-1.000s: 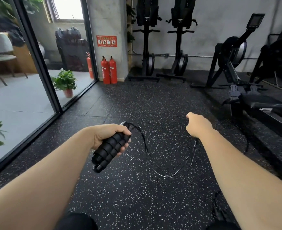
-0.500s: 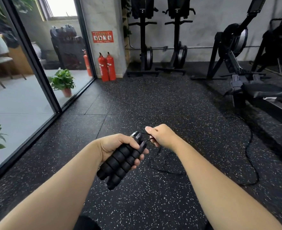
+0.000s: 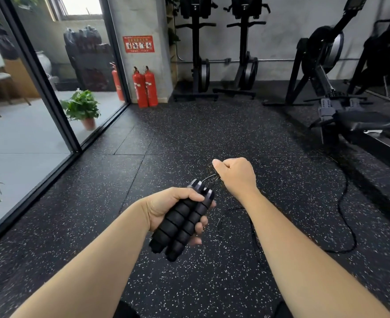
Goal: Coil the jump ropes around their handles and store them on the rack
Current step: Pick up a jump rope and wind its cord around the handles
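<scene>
The left hand (image 3: pixel 166 210) has its grip wrapped tightly round the two black ribbed handles (image 3: pixel 181 223) of a jump rope, held side by side with their grey caps pointing up and away from the palm. Just beyond that grip and a little to its right, the right hand (image 3: pixel 235 175) is curled in a fist on the thin black rope (image 3: pixel 209 177), which runs in a short span from the handle caps into the fist. Below the right hand's grip the rope hangs in a loose loop (image 3: pixel 221 223) over the floor.

The floor (image 3: pixel 212 134) under both grips is black rubber matting flecked with white, laid in large tiles with visible seams. To the right of the grips a black cable (image 3: pixel 345 203) snakes across it. Far ahead of the grips stand two red fire extinguishers (image 3: pixel 144 88) at the foot of a grey pillar bearing a red sign (image 3: pixel 138 44). Upright exercise machines (image 3: pixel 198 53) line the pale back wall, and a rowing machine (image 3: pixel 327 83) sits off to the right. To the left of the grips a glass partition (image 3: pixel 40 72) with a dark frame shows a potted plant (image 3: pixel 82 109) on a lighter floor beyond it.
</scene>
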A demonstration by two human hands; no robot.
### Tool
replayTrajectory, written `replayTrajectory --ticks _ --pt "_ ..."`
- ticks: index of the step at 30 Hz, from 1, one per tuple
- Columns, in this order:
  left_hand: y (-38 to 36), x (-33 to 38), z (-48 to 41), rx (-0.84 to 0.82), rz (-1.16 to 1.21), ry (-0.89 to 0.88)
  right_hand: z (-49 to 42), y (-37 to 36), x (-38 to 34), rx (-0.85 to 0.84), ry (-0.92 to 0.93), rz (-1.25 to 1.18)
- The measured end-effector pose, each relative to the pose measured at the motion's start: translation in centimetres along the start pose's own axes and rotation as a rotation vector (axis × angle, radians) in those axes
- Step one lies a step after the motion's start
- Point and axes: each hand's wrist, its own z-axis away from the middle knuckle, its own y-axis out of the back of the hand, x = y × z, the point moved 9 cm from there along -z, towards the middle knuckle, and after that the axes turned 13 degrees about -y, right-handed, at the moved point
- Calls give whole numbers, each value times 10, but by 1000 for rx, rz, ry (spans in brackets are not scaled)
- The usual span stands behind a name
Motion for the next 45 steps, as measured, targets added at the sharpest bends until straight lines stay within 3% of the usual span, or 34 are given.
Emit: replayTrajectory --ticks 11,18,22,26,32,40,45 --pt "0 -1 -32 -18 70 -96 -13 13 35 155 -149 -62" --pt "-1 -17 -40 -61 -9 17 -13 19 49 189 -189 -71" --pt "9 -28 -47 44 -35 60 -10 18 62 207 -226 -104" --pt "19 -26 -55 138 -68 -28 -10 7 79 126 -279 -217" --pt "24 6 -47 96 65 -185 -20 -5 94 -160 -401 -614" --pt "28 10 -33 62 27 -167 -20 11 88 -16 -251 -202" --pt "29 20 -29 149 -67 -283 -20 0 81 -48 -285 -40"
